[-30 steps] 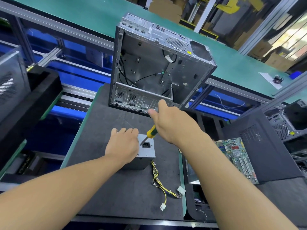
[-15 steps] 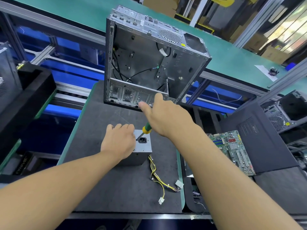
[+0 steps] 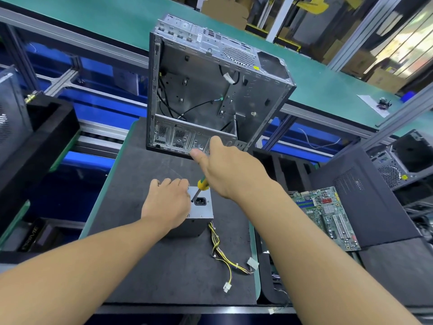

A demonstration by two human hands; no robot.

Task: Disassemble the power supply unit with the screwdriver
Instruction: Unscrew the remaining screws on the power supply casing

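Note:
A grey metal power supply unit stands on the dark foam mat, socket face up, with yellow and black cables trailing to its right. My left hand rests on top of the unit's left part and holds it down. My right hand is closed around a screwdriver with a yellow and green handle. Its dark shaft slants down-left and its tip meets the unit's top face beside the power socket.
An empty open computer case stands upright just behind the unit. A green motherboard and a black side panel lie to the right. A black foam block sits at the left. A green conveyor runs behind.
The view shifted slightly; both hands stay on the unit. The right hand with the screwdriver turned a little while the tip stayed on the unit's top face.

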